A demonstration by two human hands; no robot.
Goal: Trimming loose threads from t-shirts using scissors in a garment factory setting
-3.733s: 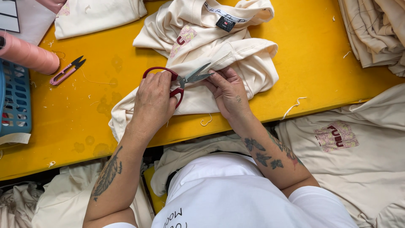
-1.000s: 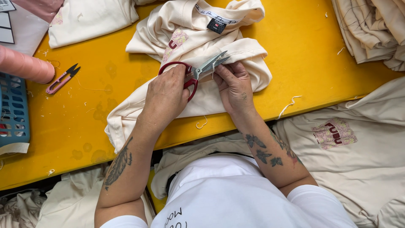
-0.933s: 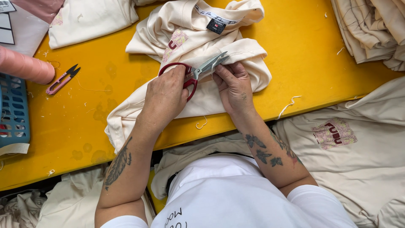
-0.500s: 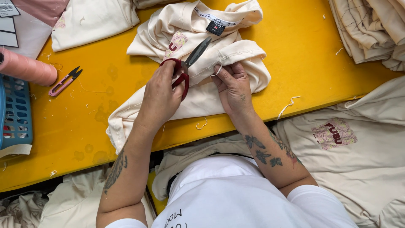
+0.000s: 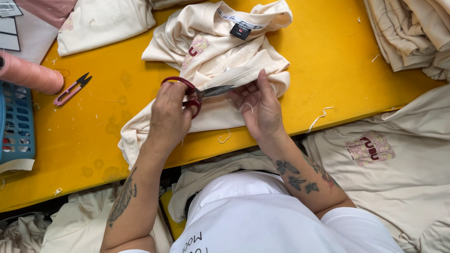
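A cream garment point(image 5: 220, 56) lies bunched on the yellow table point(image 5: 328, 61), with a dark label at its neck. My left hand point(image 5: 171, 115) grips red-handled scissors point(image 5: 197, 93), the blades pointing right toward my other hand. My right hand point(image 5: 260, 105) pinches a fold of the cream fabric just beside the blade tips, and a bit of pale thread shows between its fingers.
A small pink thread snipper point(image 5: 71, 89) lies at the left, beside a pink thread cone point(image 5: 30, 75) and a blue basket point(image 5: 16, 124). Folded cream garments point(image 5: 412, 35) are stacked at the top right; another printed one point(image 5: 389, 159) hangs below the table's edge. Thread scraps point(image 5: 321, 117) dot the table.
The scissors have swung from pointing up and right to lying level, blades aimed at my right hand. My right hand has shifted its pinch on the fold.
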